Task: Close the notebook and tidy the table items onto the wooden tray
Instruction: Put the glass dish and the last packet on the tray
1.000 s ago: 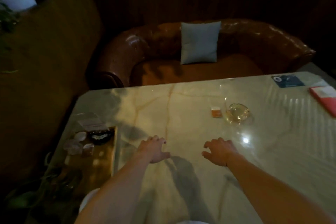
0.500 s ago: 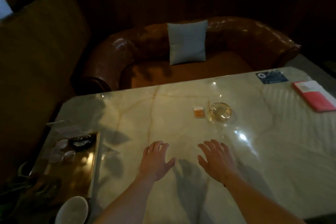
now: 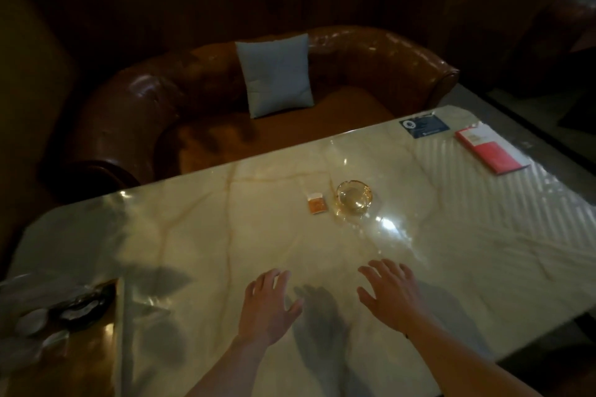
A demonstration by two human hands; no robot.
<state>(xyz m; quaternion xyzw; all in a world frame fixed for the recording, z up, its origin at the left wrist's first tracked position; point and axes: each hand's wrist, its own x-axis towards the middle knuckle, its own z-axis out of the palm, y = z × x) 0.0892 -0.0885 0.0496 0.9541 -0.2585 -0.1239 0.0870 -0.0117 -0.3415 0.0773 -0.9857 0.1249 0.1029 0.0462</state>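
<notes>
A red notebook (image 3: 490,151) lies at the far right of the marble table (image 3: 193,235), its cover folded back over a white page. Near the table's middle stand a glass ashtray (image 3: 353,197) and, just left of it, a small orange box (image 3: 316,203). The wooden tray (image 3: 96,342) sits at the left edge and bears a dark dish and some pale round items. My left hand (image 3: 269,308) and my right hand (image 3: 388,295) hover over the near part of the table, fingers spread, holding nothing.
A dark blue card (image 3: 423,126) lies at the table's far right edge, left of the notebook. Behind the table stands a brown leather sofa (image 3: 145,106) with a grey cushion (image 3: 276,74).
The view has swung right, shifting the tray towards the left edge. Both hands have uncurled their fingers and now spread flat over the table.
</notes>
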